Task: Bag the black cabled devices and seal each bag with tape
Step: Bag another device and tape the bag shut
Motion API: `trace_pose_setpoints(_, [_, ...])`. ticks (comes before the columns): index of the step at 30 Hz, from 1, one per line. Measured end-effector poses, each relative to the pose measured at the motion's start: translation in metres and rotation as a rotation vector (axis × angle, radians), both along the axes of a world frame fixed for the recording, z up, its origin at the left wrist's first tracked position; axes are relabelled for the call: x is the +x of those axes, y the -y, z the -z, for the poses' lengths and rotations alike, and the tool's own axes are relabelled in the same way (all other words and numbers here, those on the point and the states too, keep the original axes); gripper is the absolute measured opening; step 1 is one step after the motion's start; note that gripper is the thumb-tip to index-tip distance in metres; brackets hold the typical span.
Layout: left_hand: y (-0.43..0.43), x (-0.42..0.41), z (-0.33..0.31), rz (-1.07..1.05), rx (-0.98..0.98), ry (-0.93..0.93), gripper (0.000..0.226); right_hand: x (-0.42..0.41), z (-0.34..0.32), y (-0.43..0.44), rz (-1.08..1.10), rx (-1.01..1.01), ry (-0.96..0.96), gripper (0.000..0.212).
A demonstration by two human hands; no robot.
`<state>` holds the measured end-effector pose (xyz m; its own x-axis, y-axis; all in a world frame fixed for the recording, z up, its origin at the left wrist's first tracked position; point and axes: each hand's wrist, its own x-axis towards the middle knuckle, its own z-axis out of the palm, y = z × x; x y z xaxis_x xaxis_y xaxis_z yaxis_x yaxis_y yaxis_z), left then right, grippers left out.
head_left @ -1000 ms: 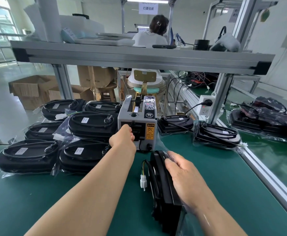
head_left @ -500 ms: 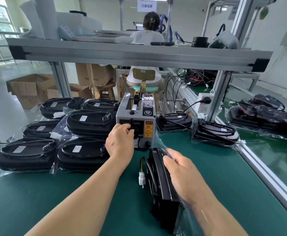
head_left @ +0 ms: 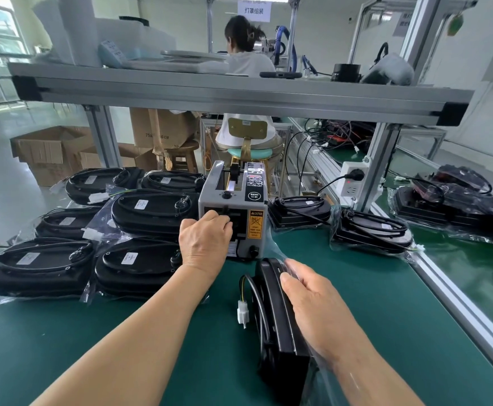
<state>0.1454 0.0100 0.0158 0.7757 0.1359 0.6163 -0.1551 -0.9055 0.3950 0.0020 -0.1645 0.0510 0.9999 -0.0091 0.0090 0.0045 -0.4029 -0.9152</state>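
Bagged devices (head_left: pixel 154 213), green mat (head_left: pixel 63 347); factory floor (head_left: pixel 2 177)

The left arm stretches in from 7 o'clock with a straight wrist. The left hand (head_left: pixel 204 244) sits knuckles-up, fingers curled forward, their tips hidden. At its 5 o'clock the right hand (head_left: pixel 312 300), palm down, curls its fingers over the upper edge of the black device (head_left: pixel 280 347).
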Motion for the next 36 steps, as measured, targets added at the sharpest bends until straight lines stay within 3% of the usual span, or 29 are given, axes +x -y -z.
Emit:
trace_pose_setpoints(4, [0.001, 0.003, 0.001, -0.007, -0.011, 0.044, 0.017, -0.003, -0.003, 0.001, -0.012, 0.015, -0.006, 0.023])
trace_pose_setpoints(15, [0.003, 0.002, 0.003, -0.021, -0.07, 0.087, 0.02, -0.002, -0.002, 0.0, 0.003, 0.001, -0.01, 0.037])
trace_pose_setpoints(18, [-0.003, -0.005, -0.005, -0.026, -0.13, 0.065, 0.02, -0.001, -0.002, 0.0, -0.004, -0.007, -0.019, 0.024])
trace_pose_setpoints(22, [-0.007, -0.031, -0.019, 0.017, -0.317, 0.037, 0.024, 0.0, 0.0, 0.001, -0.013, -0.02, -0.009, 0.039])
trace_pose_setpoints(29, [-0.001, -0.081, -0.03, 0.298, -0.982, -0.112, 0.016, -0.001, -0.001, 0.001, -0.021, 0.007, -0.039, 0.034])
trace_pose_setpoints(33, [-0.001, -0.096, -0.037, 0.409, -1.08, -0.159, 0.013, 0.0, -0.002, 0.002, -0.042, -0.038, 0.004, 0.032])
trace_pose_setpoints(36, [-0.001, -0.101, -0.042, 0.425, -1.034, -0.153, 0.016, 0.001, -0.004, 0.0, -0.034, -0.043, 0.021, 0.034])
